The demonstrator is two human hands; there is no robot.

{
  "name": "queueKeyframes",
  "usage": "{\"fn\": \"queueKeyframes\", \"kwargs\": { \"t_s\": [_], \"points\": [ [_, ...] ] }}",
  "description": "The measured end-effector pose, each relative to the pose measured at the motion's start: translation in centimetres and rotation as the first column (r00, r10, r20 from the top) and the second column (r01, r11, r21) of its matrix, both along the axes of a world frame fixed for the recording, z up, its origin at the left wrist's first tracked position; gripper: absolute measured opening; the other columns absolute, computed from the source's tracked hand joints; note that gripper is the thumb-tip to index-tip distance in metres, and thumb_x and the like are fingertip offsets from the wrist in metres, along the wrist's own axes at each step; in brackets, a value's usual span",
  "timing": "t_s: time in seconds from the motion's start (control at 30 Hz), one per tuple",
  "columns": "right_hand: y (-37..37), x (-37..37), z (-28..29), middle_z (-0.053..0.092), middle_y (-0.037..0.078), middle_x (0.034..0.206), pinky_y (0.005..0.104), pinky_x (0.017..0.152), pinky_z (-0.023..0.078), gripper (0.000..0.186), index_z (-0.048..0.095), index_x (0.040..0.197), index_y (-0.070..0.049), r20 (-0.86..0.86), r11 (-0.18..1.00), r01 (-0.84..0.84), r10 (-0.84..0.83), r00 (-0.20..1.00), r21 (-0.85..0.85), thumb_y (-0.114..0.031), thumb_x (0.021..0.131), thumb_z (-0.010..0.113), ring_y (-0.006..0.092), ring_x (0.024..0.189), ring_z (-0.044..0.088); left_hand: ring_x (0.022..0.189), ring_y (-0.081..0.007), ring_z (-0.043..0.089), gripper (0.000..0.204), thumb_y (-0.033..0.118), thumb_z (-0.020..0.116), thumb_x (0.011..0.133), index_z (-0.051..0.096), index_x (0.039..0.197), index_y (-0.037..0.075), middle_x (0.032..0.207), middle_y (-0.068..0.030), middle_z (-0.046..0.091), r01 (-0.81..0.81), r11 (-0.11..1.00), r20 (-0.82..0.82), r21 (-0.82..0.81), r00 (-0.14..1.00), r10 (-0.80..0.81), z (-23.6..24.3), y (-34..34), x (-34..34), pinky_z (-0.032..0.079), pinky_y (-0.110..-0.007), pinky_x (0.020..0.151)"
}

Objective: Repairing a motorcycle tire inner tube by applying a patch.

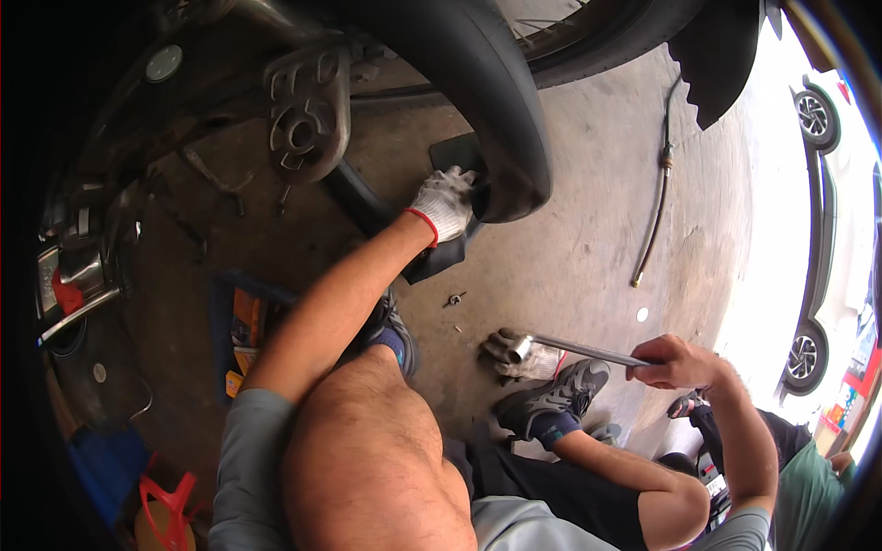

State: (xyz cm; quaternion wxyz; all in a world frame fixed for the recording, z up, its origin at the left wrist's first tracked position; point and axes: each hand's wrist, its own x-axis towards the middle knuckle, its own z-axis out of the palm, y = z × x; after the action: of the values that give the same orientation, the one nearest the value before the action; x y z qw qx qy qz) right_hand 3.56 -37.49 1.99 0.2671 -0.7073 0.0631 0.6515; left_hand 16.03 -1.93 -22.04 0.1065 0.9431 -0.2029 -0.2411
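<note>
My left hand [446, 202], in a white knit glove with a red cuff, is at the lower end of a curved black mudguard [514, 129]. Its fingers are curled against the mudguard's edge and partly hidden by it. Dark flat flaps [436, 262] show on both sides of that hand. My bare right hand [675, 361] grips the end of a long chrome socket wrench [588, 351], held level with its socket pointing left. Just beneath the socket, a used grey-white glove [524, 356] lies on the floor by my shoe [556, 399].
A small metal fastener [455, 299] lies on the concrete. A dark hose [657, 211] with metal ends stretches along the floor at right. A metal bracket [308, 119] hangs above left. A person in green [813, 496] is at lower right; a white car [841, 220] stands beyond.
</note>
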Motion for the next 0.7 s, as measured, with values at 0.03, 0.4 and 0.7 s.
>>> {"fn": "queueKeyframes", "kwargs": {
  "t_s": [0.03,0.4,0.7],
  "points": [
    [0.9,-0.5,-0.8,0.053,-0.004,0.065,0.0244,0.052,0.039,0.023,0.071,0.099,-0.001,-0.037,0.988,0.135,-0.133,0.99,0.072,-0.022,0.099,0.064,0.0062,0.057,0.049,0.131,-0.033,0.053,0.043,0.02,0.056,0.094,0.057,0.136,0.012,0.144,-0.0101,0.056,0.014,1.0,0.012,-0.01,1.0,-0.014,0.4,0.1,0.1,0.048,-0.046,0.108],
    [7.1,1.4,-11.9,0.043,-0.006,0.065,0.024,0.046,0.025,0.017,0.058,0.098,-0.006,0.158,0.392,0.753,-0.917,0.367,0.528,-0.022,0.106,0.057,0.0042,0.05,0.033,0.122,-0.029,0.058,0.045,0.027,0.06,0.096,0.057,0.14,0.021,0.137,-0.0053,0.06,0.112,0.99,0.14,-0.083,0.985,-0.1,-0.1,0.6,-0.4,0.053,-0.045,0.101],
    [10.1,1.3,-14.1,0.041,-0.006,0.062,0.0245,0.044,0.023,0.02,0.056,0.093,-0.008,0.076,0.39,0.771,-0.909,0.41,0.504,-0.023,0.106,0.057,0.0043,0.048,0.033,0.118,-0.0324,0.061,0.056,0.03,0.074,0.086,0.058,0.139,0.024,0.121,-0.0139,0.062,0.098,0.991,0.025,-0.088,0.995,-0.097,0.1,-0.3,2.8,0.053,-0.046,0.101]
  ]
}}
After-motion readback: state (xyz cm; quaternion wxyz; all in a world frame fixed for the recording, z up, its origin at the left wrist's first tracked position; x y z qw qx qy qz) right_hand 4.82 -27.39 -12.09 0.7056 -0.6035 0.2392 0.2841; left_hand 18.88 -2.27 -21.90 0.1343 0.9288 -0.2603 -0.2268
